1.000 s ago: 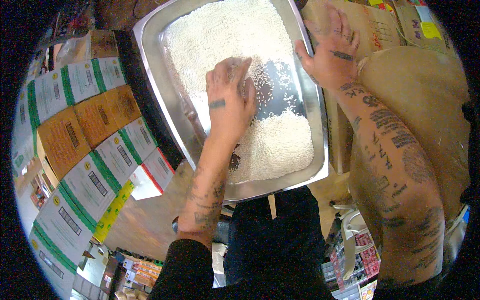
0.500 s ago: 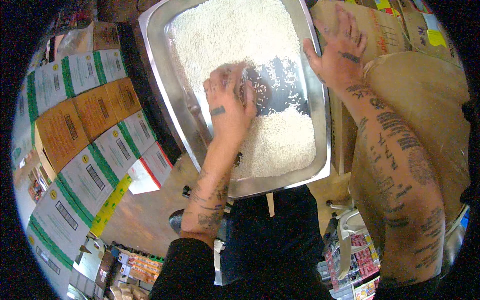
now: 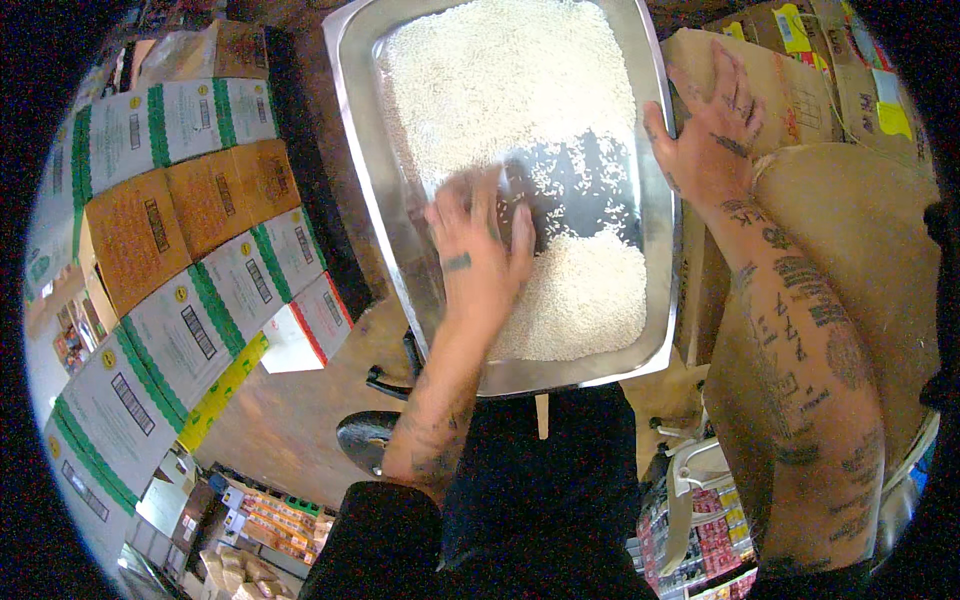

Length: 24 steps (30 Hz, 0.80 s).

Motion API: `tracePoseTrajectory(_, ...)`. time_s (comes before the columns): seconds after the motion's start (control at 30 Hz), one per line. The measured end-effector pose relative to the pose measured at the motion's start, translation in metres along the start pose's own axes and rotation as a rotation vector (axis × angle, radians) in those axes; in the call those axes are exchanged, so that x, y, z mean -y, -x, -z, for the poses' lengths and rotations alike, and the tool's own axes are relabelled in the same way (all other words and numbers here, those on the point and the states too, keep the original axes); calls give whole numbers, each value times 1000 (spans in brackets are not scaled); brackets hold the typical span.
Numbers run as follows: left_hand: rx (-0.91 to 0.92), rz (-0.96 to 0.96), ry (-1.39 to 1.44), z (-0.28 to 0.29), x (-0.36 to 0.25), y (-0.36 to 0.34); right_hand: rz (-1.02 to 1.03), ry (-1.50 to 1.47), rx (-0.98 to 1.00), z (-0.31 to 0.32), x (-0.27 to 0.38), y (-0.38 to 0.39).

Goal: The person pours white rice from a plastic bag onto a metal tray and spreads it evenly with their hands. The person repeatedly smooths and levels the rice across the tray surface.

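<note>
A metal tray (image 3: 372,190) holds white rice grains, with a large heap (image 3: 510,75) at the far end and a smaller heap (image 3: 590,300) at the near end. Between them runs a dark strip of bare tray bottom with scattered grains. Over the tray's left middle is my left hand (image 3: 475,255), open, its thumb apart and its fingers reaching toward the far heap; the fingertips are blurred. My right hand (image 3: 715,130) is open just beyond the right rim, fingers spread against a brown cardboard box (image 3: 790,95), with the thumb near the rim.
White-and-green and brown cartons (image 3: 230,190) are stacked along the left. A large brown rounded surface (image 3: 850,220) lies under my right forearm. A pale chair frame (image 3: 690,480) stands at lower right, and a black rounded seat-like thing (image 3: 365,440) shows below the tray.
The whole view has shifted, so the tray appears farther right. My left hand has drawn slightly nearer to me, and its fingers have straightened from a curl. The right hand stays beside the rim.
</note>
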<state>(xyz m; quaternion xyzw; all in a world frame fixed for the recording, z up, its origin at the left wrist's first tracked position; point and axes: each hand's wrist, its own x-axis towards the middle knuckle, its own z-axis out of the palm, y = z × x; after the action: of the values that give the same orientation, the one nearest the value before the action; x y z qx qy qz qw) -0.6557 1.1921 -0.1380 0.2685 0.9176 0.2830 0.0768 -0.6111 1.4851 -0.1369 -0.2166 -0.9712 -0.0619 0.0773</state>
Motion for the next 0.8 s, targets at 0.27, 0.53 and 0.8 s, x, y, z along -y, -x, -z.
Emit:
tracePoseTrajectory(0.27,350,7,40,8,-8,43,-15,-24,-12,1,3,0)
tracePoseTrajectory(0.53,19,14,-168,14,1,-9,-22,-57,32,5,3,-2)
tracePoseTrajectory(0.8,454,62,-123,25,-36,91,-46,3,22,-3,4,1)
